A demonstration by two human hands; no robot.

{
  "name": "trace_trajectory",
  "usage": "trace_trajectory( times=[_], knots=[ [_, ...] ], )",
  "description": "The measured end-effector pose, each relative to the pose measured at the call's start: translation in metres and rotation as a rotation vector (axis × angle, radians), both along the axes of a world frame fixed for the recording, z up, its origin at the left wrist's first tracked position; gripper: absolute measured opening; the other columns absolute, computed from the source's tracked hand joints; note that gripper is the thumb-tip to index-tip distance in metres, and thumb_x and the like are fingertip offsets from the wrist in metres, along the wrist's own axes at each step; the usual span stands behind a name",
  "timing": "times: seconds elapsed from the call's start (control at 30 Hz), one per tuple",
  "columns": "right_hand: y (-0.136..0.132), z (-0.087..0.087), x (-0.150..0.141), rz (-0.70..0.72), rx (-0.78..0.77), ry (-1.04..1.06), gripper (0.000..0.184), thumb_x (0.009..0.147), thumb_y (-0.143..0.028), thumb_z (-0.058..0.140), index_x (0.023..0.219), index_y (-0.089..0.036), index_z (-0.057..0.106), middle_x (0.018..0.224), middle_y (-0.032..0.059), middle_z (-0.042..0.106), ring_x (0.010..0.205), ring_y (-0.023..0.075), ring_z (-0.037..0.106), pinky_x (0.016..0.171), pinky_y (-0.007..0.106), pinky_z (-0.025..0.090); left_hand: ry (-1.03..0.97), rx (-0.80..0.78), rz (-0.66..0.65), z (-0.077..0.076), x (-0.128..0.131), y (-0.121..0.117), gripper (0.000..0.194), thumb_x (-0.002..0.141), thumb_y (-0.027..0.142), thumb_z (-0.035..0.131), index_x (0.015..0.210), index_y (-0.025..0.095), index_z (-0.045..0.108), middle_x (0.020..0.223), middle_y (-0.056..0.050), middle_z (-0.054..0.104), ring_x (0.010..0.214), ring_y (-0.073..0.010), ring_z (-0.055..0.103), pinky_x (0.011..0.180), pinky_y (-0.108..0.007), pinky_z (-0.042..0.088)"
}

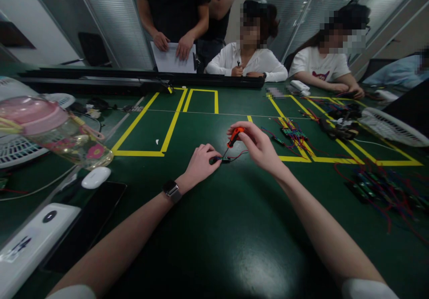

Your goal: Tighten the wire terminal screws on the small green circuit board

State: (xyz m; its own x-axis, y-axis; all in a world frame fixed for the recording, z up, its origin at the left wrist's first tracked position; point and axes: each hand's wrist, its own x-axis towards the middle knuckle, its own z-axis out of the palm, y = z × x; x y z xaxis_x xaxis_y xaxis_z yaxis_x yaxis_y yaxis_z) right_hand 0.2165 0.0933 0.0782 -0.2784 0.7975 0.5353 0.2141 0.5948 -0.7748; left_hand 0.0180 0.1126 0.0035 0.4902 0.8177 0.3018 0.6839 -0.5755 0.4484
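In the head view, my right hand (254,143) grips a screwdriver (236,136) with an orange and black handle, held at a slant. Its thin shaft points down to a small green circuit board (225,159) on the dark green table (214,227). Red and dark wires trail from the board's right end. My left hand (202,161), with a watch on the wrist, is closed on the board's left end and presses it to the table. The exact contact of the screwdriver tip is too small to tell.
Wired circuit boards lie in bunches at right (385,185) and beyond my right hand (293,132). Yellow tape (139,153) marks rectangles. At left are a pink-lidded bottle (40,133), a white case (96,177), a phone (89,221) and a white device (40,241). People are across the table.
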Motion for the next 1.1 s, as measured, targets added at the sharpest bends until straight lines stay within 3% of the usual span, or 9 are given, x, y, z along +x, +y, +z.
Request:
trace_trajectory(
  times=[0.13,0.33,0.57,0.83,0.93,1.1],
  knots=[
    [0.004,-0.006,-0.001,-0.051,-0.020,0.109,0.021,0.096,-0.033,0.051,0.111,-0.024,0.062,0.106,0.0062,0.065,0.094,0.0183,0.065,0.084,0.037,0.057,-0.011,0.016,-0.024,-0.003,-0.001,0.000,0.016,0.090,0.031,0.064,0.097,0.020,0.073,0.103,-0.005,0.062,0.097,-0.0230,0.055,0.086,-0.040,0.046],
    [0.008,-0.011,0.003,-0.202,0.081,0.114,0.014,0.087,-0.030,0.064,0.099,-0.026,0.070,0.098,0.0043,0.061,0.091,0.0180,0.061,0.078,0.034,0.057,-0.023,0.002,-0.041,-0.002,-0.001,-0.003,0.013,0.088,0.028,0.066,0.095,0.019,0.074,0.103,-0.006,0.063,0.097,-0.0226,0.055,0.087,-0.039,0.047],
    [0.000,-0.006,0.002,-0.095,0.036,0.056,0.022,0.091,-0.027,0.059,0.111,-0.025,0.069,0.105,0.0058,0.064,0.092,0.0183,0.064,0.082,0.037,0.057,-0.035,-0.010,-0.042,0.001,-0.001,-0.011,0.011,0.088,0.027,0.067,0.092,0.020,0.074,0.103,-0.005,0.064,0.098,-0.0228,0.056,0.088,-0.040,0.047],
    [-0.003,-0.010,-0.002,0.019,-0.028,0.134,0.033,0.097,-0.035,0.050,0.128,-0.028,0.059,0.115,0.0075,0.066,0.093,0.0189,0.067,0.088,0.041,0.057,-0.075,0.012,-0.059,-0.005,-0.003,-0.016,0.008,0.085,0.026,0.070,0.088,0.021,0.074,0.102,-0.004,0.065,0.098,-0.0227,0.058,0.090,-0.041,0.048],
    [-0.005,-0.014,-0.004,0.024,-0.033,0.196,0.031,0.097,-0.036,0.050,0.126,-0.029,0.059,0.117,0.0069,0.065,0.094,0.0181,0.067,0.088,0.039,0.057,-0.093,0.019,-0.065,-0.007,-0.004,-0.017,0.007,0.085,0.025,0.070,0.089,0.021,0.075,0.103,-0.004,0.065,0.099,-0.0228,0.059,0.092,-0.041,0.048],
    [-0.003,-0.018,-0.003,-0.067,-0.007,0.226,0.026,0.088,-0.032,0.064,0.114,-0.029,0.065,0.104,0.0025,0.062,0.084,0.0155,0.066,0.083,0.035,0.058,-0.101,-0.004,-0.076,-0.008,-0.005,-0.020,0.009,0.086,0.026,0.069,0.089,0.021,0.075,0.107,-0.005,0.066,0.103,-0.0232,0.060,0.095,-0.042,0.049]
  ],
)
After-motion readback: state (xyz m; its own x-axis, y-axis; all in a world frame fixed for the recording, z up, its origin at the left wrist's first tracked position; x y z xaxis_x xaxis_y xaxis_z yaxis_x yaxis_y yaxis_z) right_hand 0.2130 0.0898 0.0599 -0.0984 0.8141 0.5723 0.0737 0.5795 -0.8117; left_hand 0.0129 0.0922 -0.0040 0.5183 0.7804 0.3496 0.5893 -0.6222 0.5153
